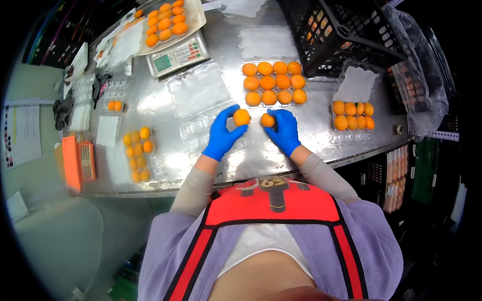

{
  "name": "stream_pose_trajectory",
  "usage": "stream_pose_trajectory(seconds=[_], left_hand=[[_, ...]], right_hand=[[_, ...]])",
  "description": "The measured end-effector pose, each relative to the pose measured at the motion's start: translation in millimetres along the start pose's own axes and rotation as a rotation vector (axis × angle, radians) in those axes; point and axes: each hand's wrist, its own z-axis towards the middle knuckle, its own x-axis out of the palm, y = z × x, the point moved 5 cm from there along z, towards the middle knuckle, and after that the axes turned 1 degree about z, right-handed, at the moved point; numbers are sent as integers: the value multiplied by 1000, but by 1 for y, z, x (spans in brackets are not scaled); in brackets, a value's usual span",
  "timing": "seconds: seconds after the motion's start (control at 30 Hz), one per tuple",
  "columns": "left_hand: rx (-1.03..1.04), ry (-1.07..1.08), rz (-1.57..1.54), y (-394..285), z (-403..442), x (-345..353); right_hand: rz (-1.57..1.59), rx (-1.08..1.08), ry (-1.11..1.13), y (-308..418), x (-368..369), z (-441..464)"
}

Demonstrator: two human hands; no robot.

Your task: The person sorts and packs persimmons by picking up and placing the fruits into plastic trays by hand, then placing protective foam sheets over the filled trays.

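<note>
My left hand (222, 134), in a blue glove, curls its fingers and thumb around an orange (241, 117). A second, smaller-looking orange (267, 120) is in my right hand (285, 132), also gloved in blue. Just beyond both hands lies a clear plastic tray (273, 106) filled with several oranges in rows. An open clear clamshell (196, 131) with unfilled cups sits beside my left hand, its lid (199, 90) laid back behind it. Off to the right, another clamshell (355, 135) is partly filled with oranges.
A digital scale (178, 57) carries a tray (200, 20) of oranges at the back left. A black crate (341, 45) stands at the back right. Another part-filled tray of oranges (138, 153) and an orange plastic holder (73, 163) are on the left. The metal table's front edge (165, 191) runs before me.
</note>
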Motion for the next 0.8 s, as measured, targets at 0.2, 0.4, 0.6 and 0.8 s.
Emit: stream_pose_trajectory(seconds=[0.2, 0.4, 0.6, 0.8], left_hand=[[-51, 111, 28, 0, -7, 45], [-5, 350, 74, -28, -8, 86], [161, 230, 150, -25, 2, 79], [231, 73, 365, -9, 8, 56]], right_hand=[[4, -69, -109, 25, -34, -5], [135, -89, 51, 33, -45, -35], [191, 453, -668, -91, -132, -96], [-6, 576, -1023, -184, -209, -150]])
